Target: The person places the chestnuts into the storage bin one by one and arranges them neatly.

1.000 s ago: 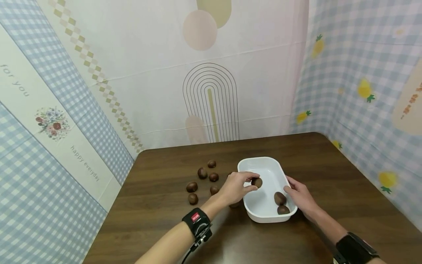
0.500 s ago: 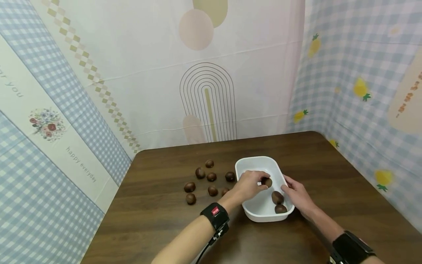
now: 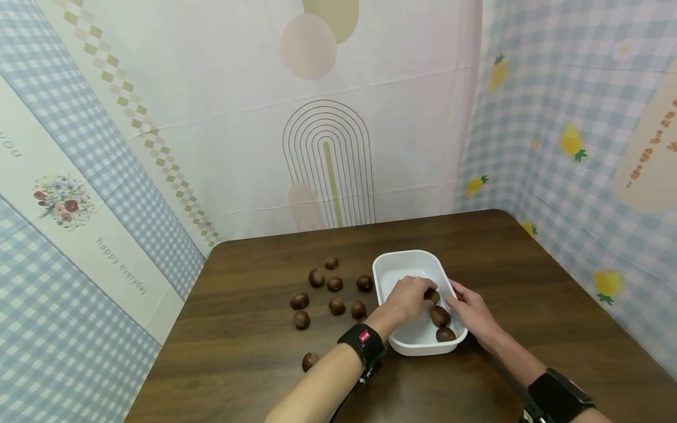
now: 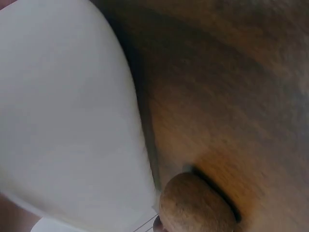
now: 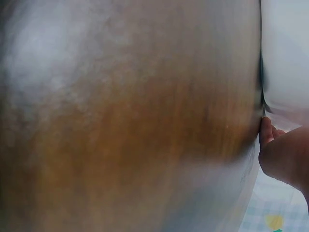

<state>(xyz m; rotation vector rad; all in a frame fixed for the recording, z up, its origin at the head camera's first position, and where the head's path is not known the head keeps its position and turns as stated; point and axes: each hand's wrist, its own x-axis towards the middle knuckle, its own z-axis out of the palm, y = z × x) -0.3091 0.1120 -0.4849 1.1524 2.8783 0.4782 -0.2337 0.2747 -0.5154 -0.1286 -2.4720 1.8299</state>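
Note:
My left hand (image 3: 408, 298) reaches over the near left rim into a white rectangular tub (image 3: 426, 349) and pinches a brown chestnut (image 3: 433, 295), low inside near the right wall. Just in front of it, two more chestnuts (image 3: 440, 316) lie along that same wall. My right hand (image 3: 473, 310) grips the tub's right side, thumb at the rim and fingers outside. The right wrist view catches that hand (image 5: 285, 152) at its edge. In the left wrist view, the tub's white wall (image 4: 72, 111) fills the left, with a loose chestnut (image 4: 193, 205) on the table below.
Several chestnuts (image 3: 335, 284) lie scattered on the dark wooden table (image 3: 238, 352), left of the tub. One chestnut (image 3: 310, 361) sits nearer the front, beside my left forearm. Patterned cloth (image 3: 423, 147) hangs behind the table and along both sides.
My left hand has moved right and deeper into the tub with the chestnut, bringing it near the right wall. My right hand keeps its grip on the tub. The head view has shifted slightly.

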